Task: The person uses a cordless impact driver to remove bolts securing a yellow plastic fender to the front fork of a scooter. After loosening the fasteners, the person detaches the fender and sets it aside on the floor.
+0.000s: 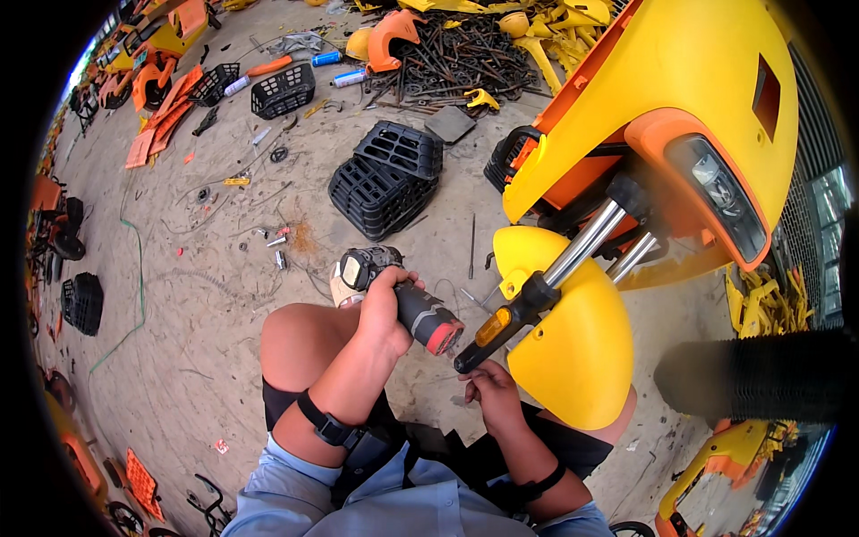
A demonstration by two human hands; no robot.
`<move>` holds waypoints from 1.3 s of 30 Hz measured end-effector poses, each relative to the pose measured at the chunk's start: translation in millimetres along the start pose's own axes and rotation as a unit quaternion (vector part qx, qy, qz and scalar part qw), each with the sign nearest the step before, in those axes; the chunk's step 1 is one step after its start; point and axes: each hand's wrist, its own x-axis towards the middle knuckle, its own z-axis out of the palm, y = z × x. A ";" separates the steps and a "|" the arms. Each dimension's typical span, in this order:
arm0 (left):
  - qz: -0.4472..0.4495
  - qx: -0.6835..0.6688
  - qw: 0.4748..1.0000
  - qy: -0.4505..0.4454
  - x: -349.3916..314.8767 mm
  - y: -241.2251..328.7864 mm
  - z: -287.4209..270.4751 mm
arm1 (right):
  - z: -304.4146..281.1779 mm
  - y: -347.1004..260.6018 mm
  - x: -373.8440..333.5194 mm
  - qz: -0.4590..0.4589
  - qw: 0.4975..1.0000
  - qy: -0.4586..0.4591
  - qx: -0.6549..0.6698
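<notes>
In my left hand [386, 313] is a cordless power tool [428, 315], dark grey with a red band at one end. That banded end points toward the lower tip of a front fork leg [530, 300], a black tube with an amber reflector [493, 328] and a chrome upper part. My right hand [495, 394] is closed in a pinch just below the fork tip; what its fingers hold, if anything, is too small to make out. A yellow mudguard [573, 340] sits beside the fork leg. Above it rises the yellow scooter body [680, 72] with a headlight [716, 183].
Black plastic baskets [389, 174] lie on the concrete floor ahead. A pile of rusty metal parts [465, 63] stands farther off, with spray cans [349, 78] nearby. Close on the right is a dark ribbed cylinder [752, 378]. Small loose parts [279, 259] lie near my foot.
</notes>
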 end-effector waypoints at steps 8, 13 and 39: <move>-0.003 0.001 1.000 -0.005 0.9 0.4 -1.1 | -14.1 -7.6 2.0 0.004 0.990 -0.012 0.137; 0.002 -0.006 1.000 0.003 0.6 1.6 -0.4 | -21.8 -17.5 2.8 -0.063 0.981 0.039 0.179; -0.025 0.003 1.000 -0.014 5.6 -1.9 -4.5 | -16.6 -54.5 -27.8 0.017 0.912 -0.261 0.317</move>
